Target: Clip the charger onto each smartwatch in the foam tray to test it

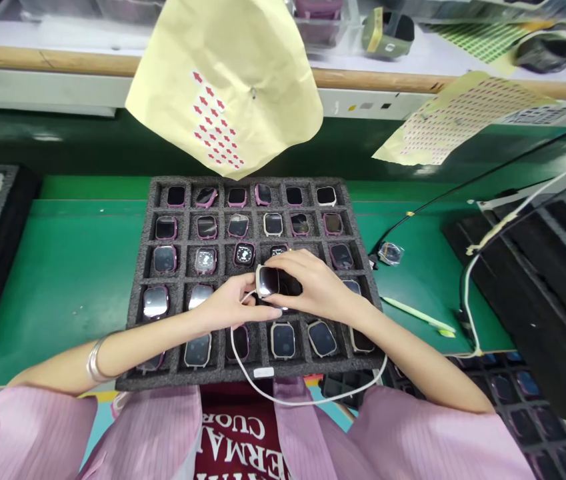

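Observation:
A grey foam tray (135, 293) holds rows of square watch faces, some in purple frames and some in light ones. Over its middle, my right hand (313, 283) grips a light-framed watch (268, 281) between thumb and fingers, its dark screen facing up. My left hand (235, 303) is at the watch's left side, fingers closed round the end of a white cable (283, 402) close to the watch. The cable loops down over the tray's front edge and up to the right. Two watches (205, 261) (244, 254) in the third row show lit dials.
Yellow sheets with red arrow stickers (227, 80) hang from the shelf edge (377, 80) at the back. Right of the tray lie a green pen (417, 313), a wrapped round item (391, 253) and cables. Dark trays stand at far left (3, 233) and right (527, 300).

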A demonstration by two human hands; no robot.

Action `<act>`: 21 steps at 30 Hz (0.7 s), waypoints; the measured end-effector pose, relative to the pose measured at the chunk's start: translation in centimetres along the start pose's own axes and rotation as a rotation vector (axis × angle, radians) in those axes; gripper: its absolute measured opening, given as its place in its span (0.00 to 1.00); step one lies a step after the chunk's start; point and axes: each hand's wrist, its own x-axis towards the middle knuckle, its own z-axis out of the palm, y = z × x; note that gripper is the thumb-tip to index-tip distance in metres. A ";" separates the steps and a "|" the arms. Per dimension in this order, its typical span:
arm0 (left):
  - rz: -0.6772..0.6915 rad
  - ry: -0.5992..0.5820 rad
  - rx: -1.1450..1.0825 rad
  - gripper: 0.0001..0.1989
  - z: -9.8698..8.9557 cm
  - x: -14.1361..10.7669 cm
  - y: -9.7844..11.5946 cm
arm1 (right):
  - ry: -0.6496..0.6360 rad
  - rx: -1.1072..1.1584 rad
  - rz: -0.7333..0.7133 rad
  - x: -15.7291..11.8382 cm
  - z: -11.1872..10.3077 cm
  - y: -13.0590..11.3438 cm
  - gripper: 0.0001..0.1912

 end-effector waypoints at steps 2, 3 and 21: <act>-0.005 0.028 -0.015 0.20 0.1 0.0 -0.1 | -0.009 0.000 -0.009 0.2 0.9 0.4 0.17; -0.010 0.045 -0.022 0.19 0.2 0.0 -0.1 | -0.002 0.003 -0.016 0.3 1.2 0.5 0.17; 0.066 0.023 -0.108 0.16 -2.7 -1.0 0.0 | 0.283 -0.013 -0.074 1.3 3.6 -1.9 0.21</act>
